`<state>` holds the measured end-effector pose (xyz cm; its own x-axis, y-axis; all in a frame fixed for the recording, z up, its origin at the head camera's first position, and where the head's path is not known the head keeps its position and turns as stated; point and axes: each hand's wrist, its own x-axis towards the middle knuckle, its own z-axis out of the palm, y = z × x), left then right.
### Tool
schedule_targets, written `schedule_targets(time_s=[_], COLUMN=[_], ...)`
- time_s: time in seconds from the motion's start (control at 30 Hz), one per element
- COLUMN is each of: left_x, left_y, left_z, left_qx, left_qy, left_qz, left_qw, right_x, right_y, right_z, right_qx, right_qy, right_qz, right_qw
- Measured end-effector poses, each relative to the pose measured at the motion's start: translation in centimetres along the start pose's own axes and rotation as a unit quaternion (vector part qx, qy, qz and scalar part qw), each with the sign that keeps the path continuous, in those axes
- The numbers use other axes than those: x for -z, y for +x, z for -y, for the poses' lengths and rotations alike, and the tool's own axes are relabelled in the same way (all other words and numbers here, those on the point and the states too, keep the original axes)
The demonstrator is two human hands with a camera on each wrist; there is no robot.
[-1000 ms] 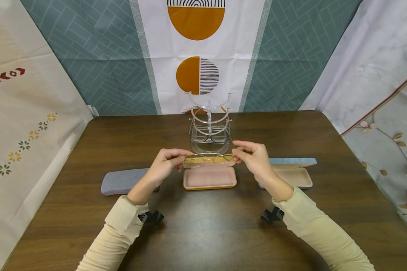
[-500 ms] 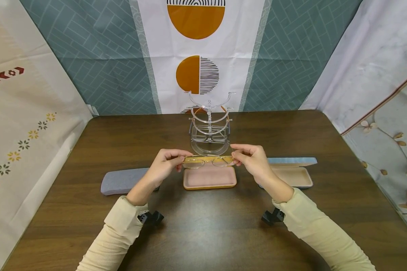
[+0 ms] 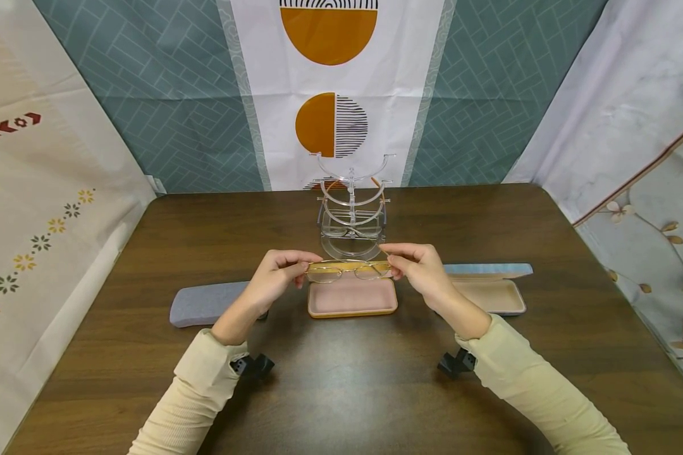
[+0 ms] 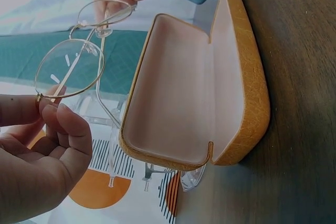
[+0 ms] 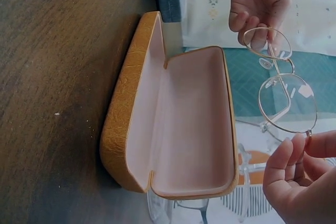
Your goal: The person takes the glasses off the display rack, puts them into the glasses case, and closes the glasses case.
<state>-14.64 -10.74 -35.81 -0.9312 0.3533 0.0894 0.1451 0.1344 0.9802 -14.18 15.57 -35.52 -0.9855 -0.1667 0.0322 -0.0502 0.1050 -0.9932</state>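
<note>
Gold wire-rimmed eyeglasses [image 3: 324, 275] are up in front of the person, lenses toward the body, over the back of an open yellow-brown glasses case [image 3: 353, 298] with a pink lining. My left hand [image 3: 276, 278] pinches the frame at its left hinge between thumb and fingers. At the right hinge, my right hand [image 3: 424, 268] pinches the other end, its index finger reaching forward along the right temple arm. In the left wrist view a temple arm of the eyeglasses [image 4: 71, 69] lies folded across behind the lenses. The case [image 5: 194, 124] holds nothing in its pink tray.
A clear acrylic display stand [image 3: 351, 197] with other glasses on it stands just behind the case. A grey-blue glasses case [image 3: 207, 303] lies closed at left, partly behind the left wrist. An open blue case [image 3: 492, 296] sits at right, partly behind the right hand.
The right temple arm, stretched out toward the stand a second ago, has swung inward toward the lenses. My right fingers have shifted slightly left with it; my left hand stays nearly still.
</note>
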Motion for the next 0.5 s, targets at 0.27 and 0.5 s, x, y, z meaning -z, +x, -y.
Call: schedule_targets(time_s=[0.27,0.5], left_x=[0.01,0.03], left_y=[-0.04,-0.03], left_z=[-0.13,-0.22], left_qx=[-0.001,0.003], left_qy=[0.004,0.012], left_qz=[0.001,0.0], left_qw=[1.0,0.9999], right_x=[-0.08,-0.13], right_y=[-0.03,-0.02], right_z=[0.12,0.16], right_qx=[-0.006,-0.012], right_qy=[-0.013,-0.026], right_qz=[0.015,0.023], right_qw=[0.9998,0.9993])
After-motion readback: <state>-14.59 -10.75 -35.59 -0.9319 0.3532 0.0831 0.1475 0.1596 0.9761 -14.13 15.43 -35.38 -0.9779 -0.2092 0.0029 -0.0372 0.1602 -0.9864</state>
